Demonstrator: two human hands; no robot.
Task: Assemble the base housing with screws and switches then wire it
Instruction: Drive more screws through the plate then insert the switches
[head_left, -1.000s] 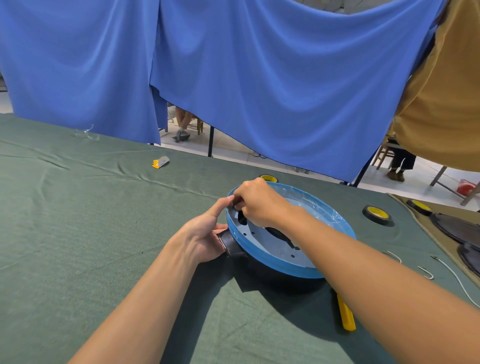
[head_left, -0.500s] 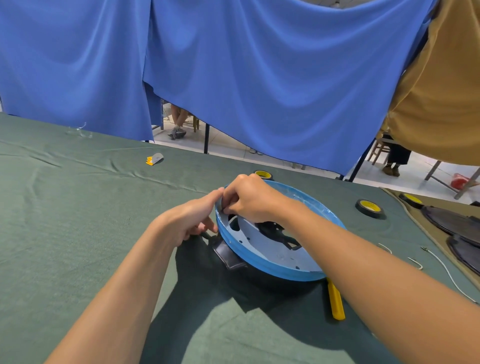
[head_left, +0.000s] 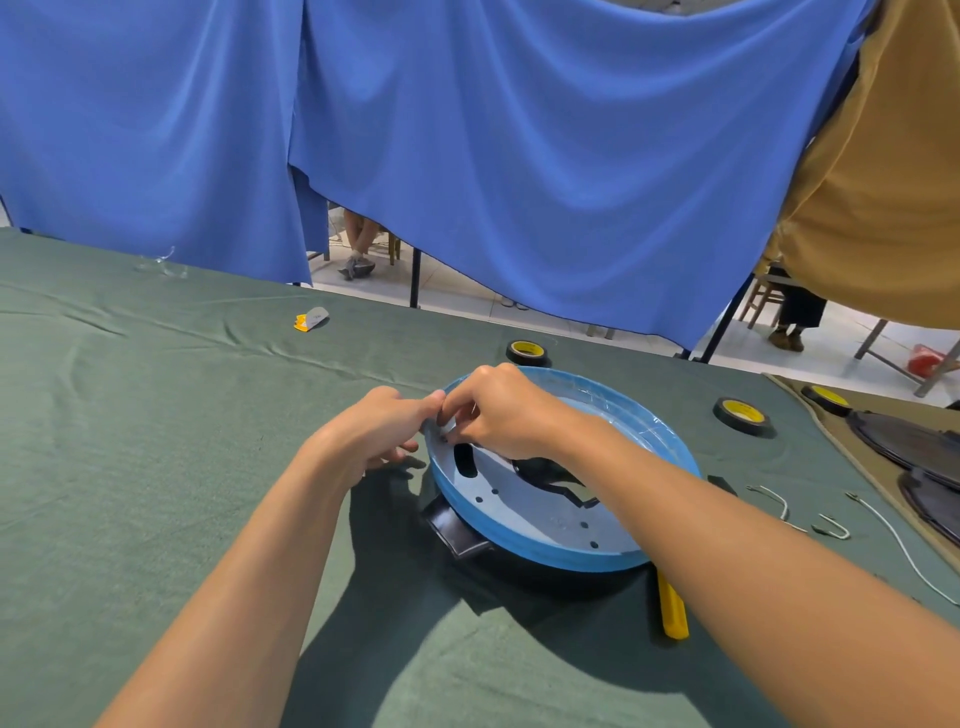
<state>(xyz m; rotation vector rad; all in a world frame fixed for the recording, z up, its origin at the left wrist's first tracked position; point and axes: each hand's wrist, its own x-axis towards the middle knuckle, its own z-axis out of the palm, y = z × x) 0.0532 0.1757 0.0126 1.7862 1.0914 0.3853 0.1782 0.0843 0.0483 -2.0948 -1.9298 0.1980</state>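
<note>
A round blue base housing (head_left: 545, 540) lies on the green cloth, with a pale inner plate that has holes and dark cut-outs, and a black handle (head_left: 454, 527) at its near left. My left hand (head_left: 374, 441) is at the housing's far left rim, thumb and fingertips on the edge. My right hand (head_left: 498, 410) reaches over the rim from the right, its fingers curled and pinching a small pale part just inside the rim, right beside my left fingertips. The part is mostly hidden by the fingers.
A yellow tool (head_left: 672, 608) lies at the housing's near right. Black-and-yellow tape rolls (head_left: 529, 354) (head_left: 743, 415) sit behind it, white wires with hooks (head_left: 779, 501) to the right, dark round parts (head_left: 914, 447) at far right, a small yellow-grey item (head_left: 310, 318) far left.
My left hand has come off the black handle and risen to the rim beside my right hand. The housing now lies flatter and more of its handle shows.
</note>
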